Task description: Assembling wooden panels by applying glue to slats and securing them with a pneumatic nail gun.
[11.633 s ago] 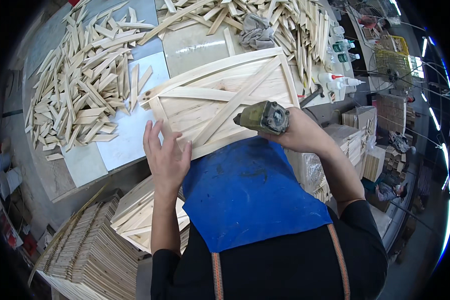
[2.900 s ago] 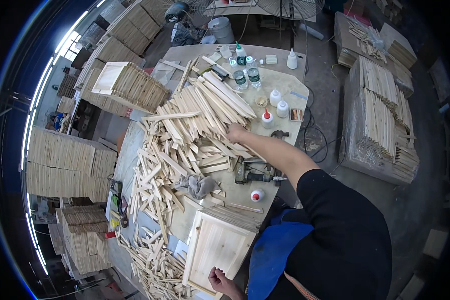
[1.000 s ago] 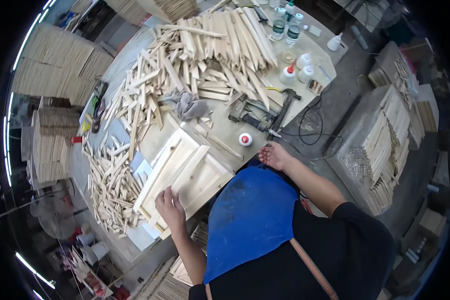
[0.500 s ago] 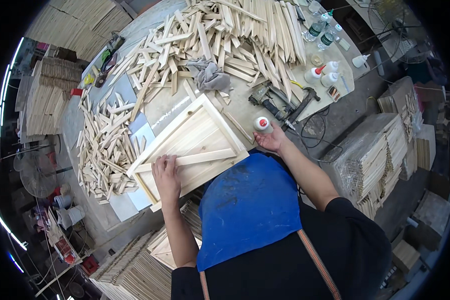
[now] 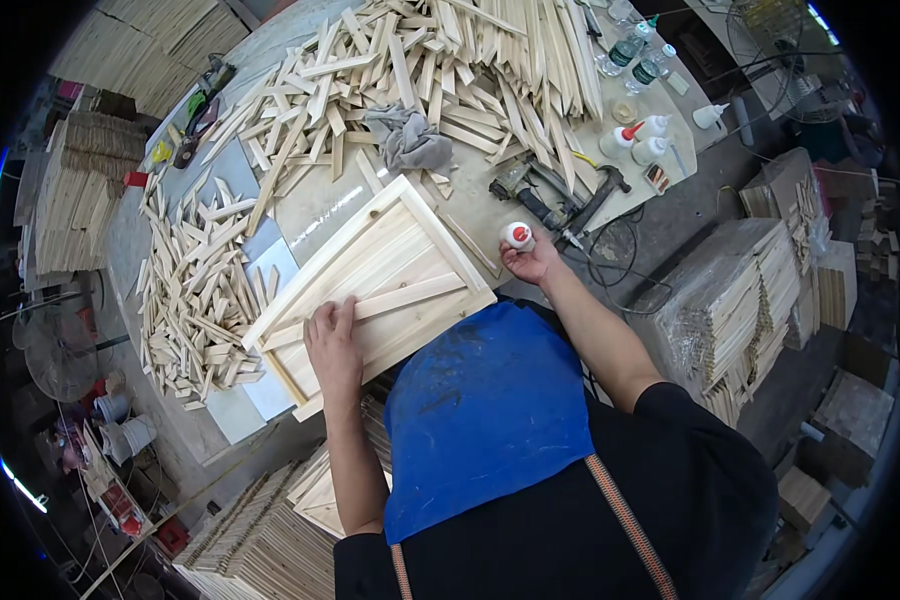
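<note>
A framed wooden panel [image 5: 410, 245] lies at a slant on the table's near edge, against my blue apron [image 5: 490, 400]. Across it runs a loose-looking wooden strip [image 5: 410, 295]. My left hand [image 5: 334, 345] grips this strip near its left end, fingers bent over it and the palm above the panel. To the right of the panel, my right hand [image 5: 532, 262] has its fingers wrapped round a white squeeze bottle [image 5: 517, 236] with a red cap. The bottle's lower part is hidden by the hand.
Wooden strips [image 5: 420, 80] are heaped at the far side, shorter pieces [image 5: 195, 310] at the left. A grey rag [image 5: 407, 137], a power tool [image 5: 522, 195], a hammer [image 5: 610, 190] and white bottles [image 5: 620, 140] lie or stand beyond. Wrapped wood stacks [image 5: 720, 300] stand at the right.
My right hand has closed round the bottle and tilted it, shifting slightly away from me. The strip's right end has swung toward the panel's far side under my left hand.
</note>
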Demonstrator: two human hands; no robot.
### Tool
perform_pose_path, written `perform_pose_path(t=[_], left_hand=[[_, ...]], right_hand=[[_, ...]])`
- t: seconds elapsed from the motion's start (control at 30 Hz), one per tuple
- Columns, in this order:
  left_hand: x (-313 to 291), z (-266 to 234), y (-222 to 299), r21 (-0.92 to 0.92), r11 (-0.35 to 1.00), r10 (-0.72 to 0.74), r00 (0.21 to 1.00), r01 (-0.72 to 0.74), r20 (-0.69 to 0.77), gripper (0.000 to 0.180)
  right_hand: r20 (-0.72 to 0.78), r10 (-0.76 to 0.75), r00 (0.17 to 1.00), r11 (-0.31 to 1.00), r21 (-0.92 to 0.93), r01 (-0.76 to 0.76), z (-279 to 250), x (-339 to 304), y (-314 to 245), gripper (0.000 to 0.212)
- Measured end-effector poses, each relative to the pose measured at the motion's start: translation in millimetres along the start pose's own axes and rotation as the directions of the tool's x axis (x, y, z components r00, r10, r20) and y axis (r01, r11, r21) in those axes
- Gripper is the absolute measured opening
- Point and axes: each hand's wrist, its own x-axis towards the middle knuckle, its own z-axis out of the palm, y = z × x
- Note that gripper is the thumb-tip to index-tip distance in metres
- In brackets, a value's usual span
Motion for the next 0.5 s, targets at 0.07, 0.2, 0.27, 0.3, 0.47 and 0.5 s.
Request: perform_pose_path(t=[0.07, 0.2, 0.27, 0.3, 0.47, 0.5], left_hand=[[-3.5, 0.6, -0.3, 0.022, 1.000, 0.022, 1.000, -0.022, -0.002, 0.042], [-15.4, 8.0, -10.0, 0.043, 0.999, 0.000, 0.996, 0.004, -0.088, 0.045], [-12.5, 7.1, -5.2, -0.059, 0.998, 0.012, 0.999, -0.015, -0.049, 0.046], [-9.1, 7.0, -3.1, -0.070, 0.997, 0.028, 0.998, -0.031, -0.050, 0.046], [-6.8, 14.5, -1.0, -0.104, 0.994, 0.021, 0.996, -0.030, -0.084, 0.047], [-6.0, 16.3, -2.2, -0.131, 0.990, 0.030, 0.995, -0.042, -0.095, 0.047]], right_hand=[[0.033, 0.034, 0.999, 0.999, 0.004, -0.034, 5.5, 1.8, 6.1, 0.066], [-0.061, 0.030, 0.998, 0.999, -0.023, -0.032, 20.6, 6.8, 21.5, 0.054], [-0.025, -0.006, 1.000, 1.000, -0.022, 0.005, 11.9, 6.6, 16.5, 0.051], [-0.007, -0.035, 0.999, 0.999, -0.019, 0.035, 6.0, 7.1, 10.4, 0.050], [-0.017, -0.021, 1.000, 0.998, -0.063, 0.020, 5.2, -2.7, 9.6, 0.051], [-0.018, -0.044, 0.999, 0.996, -0.075, 0.042, 2.9, -0.8, 7.7, 0.051]])
